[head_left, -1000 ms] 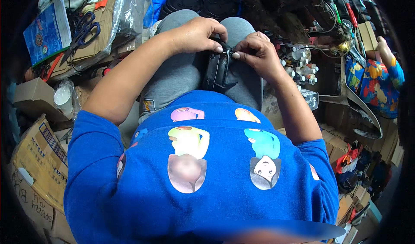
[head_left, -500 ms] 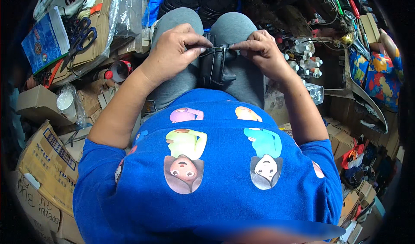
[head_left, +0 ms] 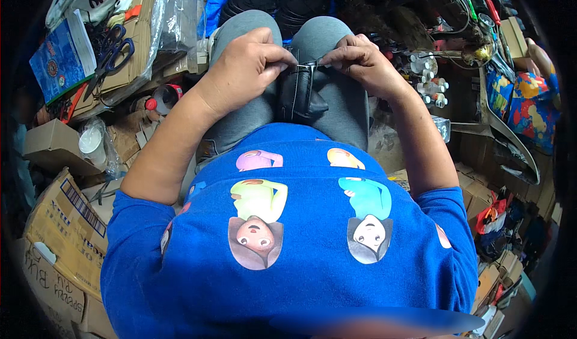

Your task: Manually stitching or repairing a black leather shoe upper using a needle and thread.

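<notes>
A piece of black leather with a pale stitch line (head_left: 291, 95) stands between my thighs, its side flap folded out to the right. My left hand (head_left: 247, 64) is closed in a pinch at the far left edge of the leather. Opposite it, my right hand (head_left: 365, 64) pinches at the far right edge, thumb and forefinger together. A thin pale strand, thread or needle (head_left: 306, 66), runs across the leather's far end between the two sets of fingertips. It is too fine to tell which. My fingers hide both its ends.
Black coiled-looking pieces (head_left: 276, 2) lie on blue plastic beyond my knees. Scissors (head_left: 111, 56) and a blue booklet (head_left: 63, 53) rest on cardboard at left, above a red-capped bottle (head_left: 163, 100). Several small bottles (head_left: 430, 86) stand right of my knee; a person in colourful clothing (head_left: 532, 110) is at far right.
My right forefinger, stretched out toward the strand before, has drawn back and curled into a pinch with the thumb. My left hand has shifted only slightly, and the leather stays between my thighs.
</notes>
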Demonstrator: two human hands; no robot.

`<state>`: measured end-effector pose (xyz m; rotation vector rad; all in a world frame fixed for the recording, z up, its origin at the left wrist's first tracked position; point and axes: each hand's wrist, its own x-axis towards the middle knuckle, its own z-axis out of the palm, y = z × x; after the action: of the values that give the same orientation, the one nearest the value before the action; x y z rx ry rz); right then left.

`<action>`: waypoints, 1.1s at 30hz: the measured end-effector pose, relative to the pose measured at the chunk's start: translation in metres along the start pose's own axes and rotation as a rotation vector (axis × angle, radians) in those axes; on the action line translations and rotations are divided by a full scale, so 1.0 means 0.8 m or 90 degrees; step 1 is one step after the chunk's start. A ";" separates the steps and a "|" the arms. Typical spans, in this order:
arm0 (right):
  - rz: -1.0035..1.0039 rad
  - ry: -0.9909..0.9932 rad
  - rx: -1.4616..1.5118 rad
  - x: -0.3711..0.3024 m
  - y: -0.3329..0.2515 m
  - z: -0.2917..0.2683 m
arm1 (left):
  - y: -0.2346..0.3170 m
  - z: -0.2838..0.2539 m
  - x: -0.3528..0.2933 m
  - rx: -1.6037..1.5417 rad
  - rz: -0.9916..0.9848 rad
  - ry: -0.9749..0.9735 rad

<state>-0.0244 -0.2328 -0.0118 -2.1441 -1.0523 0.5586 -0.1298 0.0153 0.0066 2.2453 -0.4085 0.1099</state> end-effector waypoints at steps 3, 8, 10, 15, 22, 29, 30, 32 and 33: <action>-0.002 -0.008 0.016 -0.001 0.001 0.001 | 0.009 0.003 0.000 0.041 0.040 0.021; -0.018 -0.002 0.028 0.000 0.003 0.003 | 0.016 0.007 0.004 0.088 0.099 0.020; -0.034 0.003 0.036 0.000 0.003 0.004 | 0.016 0.008 0.005 0.101 0.130 0.017; -0.038 -0.001 0.018 -0.002 0.004 0.002 | 0.009 0.006 -0.001 0.082 0.107 0.002; -0.007 -0.014 0.026 -0.004 0.001 0.001 | -0.003 0.003 -0.022 0.020 0.003 0.006; 0.008 -0.005 -0.017 0.001 -0.007 -0.004 | -0.002 -0.015 -0.021 -0.029 -0.049 0.018; -0.005 -0.002 -0.014 0.003 -0.008 -0.005 | -0.001 -0.015 -0.020 -0.023 -0.040 0.014; -0.105 0.059 -0.124 0.007 -0.008 -0.007 | 0.000 -0.014 -0.016 -0.005 -0.042 0.019; -0.045 -0.016 -0.109 0.011 -0.007 -0.011 | 0.001 -0.014 -0.015 0.010 -0.045 0.017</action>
<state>-0.0169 -0.2269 -0.0029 -2.2420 -1.2248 0.4780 -0.1405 0.0264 0.0118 2.2685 -0.3149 0.1061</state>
